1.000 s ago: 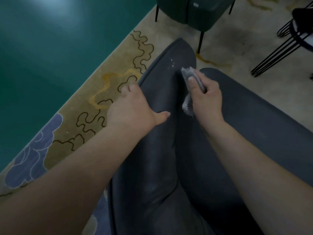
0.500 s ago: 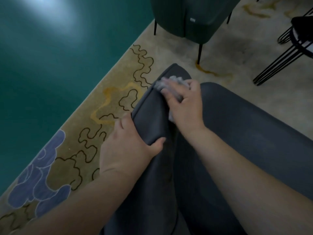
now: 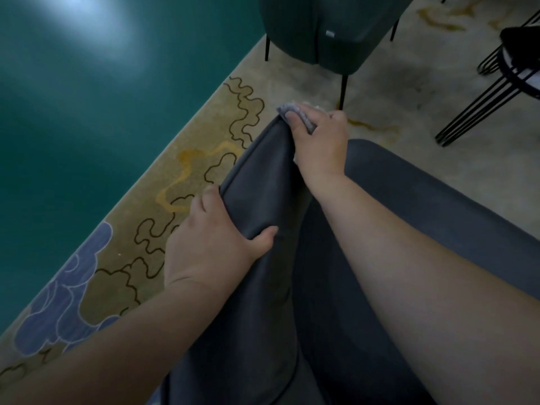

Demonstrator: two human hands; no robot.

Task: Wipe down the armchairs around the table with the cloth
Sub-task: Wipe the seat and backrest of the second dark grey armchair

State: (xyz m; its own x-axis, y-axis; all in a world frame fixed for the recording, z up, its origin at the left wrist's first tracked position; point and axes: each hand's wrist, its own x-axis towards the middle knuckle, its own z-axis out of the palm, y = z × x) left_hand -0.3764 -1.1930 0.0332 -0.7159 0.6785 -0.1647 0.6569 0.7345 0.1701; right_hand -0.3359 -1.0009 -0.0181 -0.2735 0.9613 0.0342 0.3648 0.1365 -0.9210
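Cloth [image 3: 295, 114] now farther up armrest [image 3: 263, 182], clutched in right hand [image 3: 320, 147]; left hand [image 3: 216, 241] gripping armrest.

Two armchairs show: a grey armchair [image 3: 263, 182] near, a green armchair [image 3: 321, 27] far. One cloth [image 3: 295, 112] lies at the grey one's far tip. Two hands: a left hand [image 3: 213, 244] and a right hand [image 3: 320, 144]. One wire-legged stand [image 3: 491, 92] is at far right. One patterned rug [image 3: 187, 159] covers the floor.
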